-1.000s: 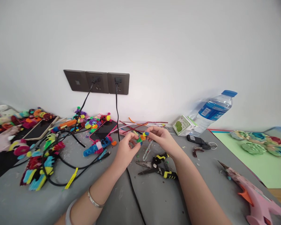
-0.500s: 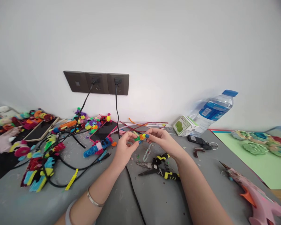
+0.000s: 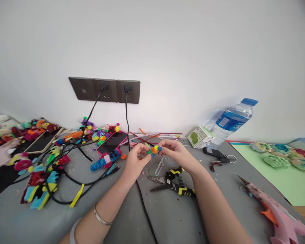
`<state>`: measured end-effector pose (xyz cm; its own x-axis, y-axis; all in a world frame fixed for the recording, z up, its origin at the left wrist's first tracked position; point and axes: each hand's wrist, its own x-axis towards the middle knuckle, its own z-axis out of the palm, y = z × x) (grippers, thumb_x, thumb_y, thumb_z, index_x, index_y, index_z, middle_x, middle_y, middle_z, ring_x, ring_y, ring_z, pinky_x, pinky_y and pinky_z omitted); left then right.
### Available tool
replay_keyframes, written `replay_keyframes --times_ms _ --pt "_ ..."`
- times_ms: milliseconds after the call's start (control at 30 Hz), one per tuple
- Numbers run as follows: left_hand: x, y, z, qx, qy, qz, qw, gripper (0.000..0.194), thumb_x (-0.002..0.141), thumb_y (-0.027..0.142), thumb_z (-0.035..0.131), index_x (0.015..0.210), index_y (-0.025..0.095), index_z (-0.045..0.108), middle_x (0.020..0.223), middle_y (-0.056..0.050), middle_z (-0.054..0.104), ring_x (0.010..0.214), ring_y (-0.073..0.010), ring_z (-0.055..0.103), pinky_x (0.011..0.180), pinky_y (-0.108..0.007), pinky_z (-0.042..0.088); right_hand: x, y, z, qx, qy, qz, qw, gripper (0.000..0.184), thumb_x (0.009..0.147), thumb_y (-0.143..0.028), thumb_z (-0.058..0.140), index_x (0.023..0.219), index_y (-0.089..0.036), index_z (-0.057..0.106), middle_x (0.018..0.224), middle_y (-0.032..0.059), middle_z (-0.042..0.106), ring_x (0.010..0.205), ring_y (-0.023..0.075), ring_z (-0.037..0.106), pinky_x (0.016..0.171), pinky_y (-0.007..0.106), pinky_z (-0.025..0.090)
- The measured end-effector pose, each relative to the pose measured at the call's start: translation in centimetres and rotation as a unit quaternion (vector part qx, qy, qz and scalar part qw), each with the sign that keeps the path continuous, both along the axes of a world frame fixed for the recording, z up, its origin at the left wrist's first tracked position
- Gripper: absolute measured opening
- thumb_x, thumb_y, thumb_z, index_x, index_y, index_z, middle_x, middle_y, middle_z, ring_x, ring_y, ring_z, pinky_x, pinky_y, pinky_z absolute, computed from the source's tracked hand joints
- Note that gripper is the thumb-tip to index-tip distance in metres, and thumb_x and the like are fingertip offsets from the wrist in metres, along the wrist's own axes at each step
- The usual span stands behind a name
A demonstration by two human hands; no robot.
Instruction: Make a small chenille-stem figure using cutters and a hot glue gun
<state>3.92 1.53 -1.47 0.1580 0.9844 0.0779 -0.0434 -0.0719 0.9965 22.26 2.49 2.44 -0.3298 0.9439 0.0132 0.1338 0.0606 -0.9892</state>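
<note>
Both my hands meet over the grey table (image 3: 167, 217) and pinch one small green, orange and yellow pipe-cleaner piece (image 3: 152, 149). My left hand (image 3: 136, 162) grips its left end with thumb and fingers closed. My right hand (image 3: 178, 153) holds the right end, fingertips pressed together. A silvery pipe-cleaner strand (image 3: 159, 165) lies on the table just below the piece. Black-and-yellow pliers (image 3: 171, 182) lie under my right wrist.
Colourful pipe-cleaner figures (image 3: 40, 183) and black cables (image 3: 91, 179) fill the left side, with two phones (image 3: 112, 141) near the wall sockets (image 3: 104, 89). A water bottle (image 3: 228, 122), small carton (image 3: 199, 135), keys (image 3: 216, 154), pink glue gun (image 3: 277, 211) and a green mat (image 3: 282, 176) lie right.
Both hands have stayed almost in place, only shifting the small piece slightly between the fingertips. Nothing else on the table moved.
</note>
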Motion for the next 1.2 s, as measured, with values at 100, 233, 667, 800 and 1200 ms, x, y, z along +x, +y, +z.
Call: replay_keyframes --times_ms 100,233,667,800,1200 --pt "-0.1 0.0 0.0 -0.005 -0.002 -0.004 1.000 0.015 0.073 0.021 0.064 0.085 0.018 0.055 0.082 -0.001 0.058 0.063 -0.0101 0.052 0.056 -0.021 0.041 0.1 0.0 0.2 0.003 0.000 -0.001 1.000 0.027 0.083 -0.044 0.065 0.084 -0.017 0.062 0.078 0.0014 0.062 0.073 0.0141 0.055 0.071 0.027 0.044" --pt "0.0 0.0 0.3 -0.011 -0.023 0.015 1.000 0.018 0.069 0.023 0.067 0.082 0.018 0.056 0.081 -0.001 0.058 0.065 -0.0112 0.053 0.054 -0.021 0.042 0.4 -0.1 0.7 -0.006 -0.027 -0.032 0.999 0.028 0.080 -0.045 0.063 0.082 -0.018 0.059 0.073 0.0005 0.060 0.067 0.0133 0.054 0.063 0.025 0.042" --pt "0.2 0.1 1.0 -0.033 -0.054 0.027 0.998 0.021 0.062 0.021 0.068 0.078 0.018 0.055 0.077 0.001 0.056 0.060 -0.0094 0.050 0.049 -0.020 0.040 0.7 0.3 -1.7 -0.032 -0.271 0.005 0.962 0.019 0.075 -0.033 0.057 0.072 -0.017 0.064 0.054 -0.0024 0.052 0.051 0.0115 0.043 0.051 0.025 0.031" --pt "0.2 0.2 0.9 -0.035 -0.066 0.018 0.997 0.020 0.061 0.019 0.068 0.076 0.017 0.054 0.086 -0.002 0.061 0.061 -0.0087 0.051 0.050 -0.019 0.041 1.0 0.3 -1.1 0.017 -0.272 -0.056 0.961 0.026 0.079 -0.038 0.051 0.065 -0.018 0.059 0.050 -0.0023 0.049 0.050 0.0124 0.043 0.050 0.026 0.031" --pt "0.3 0.3 0.4 -0.067 -0.133 -0.023 0.989 0.030 0.062 0.029 0.078 0.077 0.016 0.057 0.068 0.002 0.060 0.055 -0.0076 0.050 0.049 -0.019 0.036 2.1 -2.7 4.5 0.087 -0.294 -0.153 0.940 0.023 0.080 -0.038 0.056 0.068 -0.020 0.060 0.054 -0.0008 0.054 0.051 0.0140 0.045 0.049 0.027 0.031"
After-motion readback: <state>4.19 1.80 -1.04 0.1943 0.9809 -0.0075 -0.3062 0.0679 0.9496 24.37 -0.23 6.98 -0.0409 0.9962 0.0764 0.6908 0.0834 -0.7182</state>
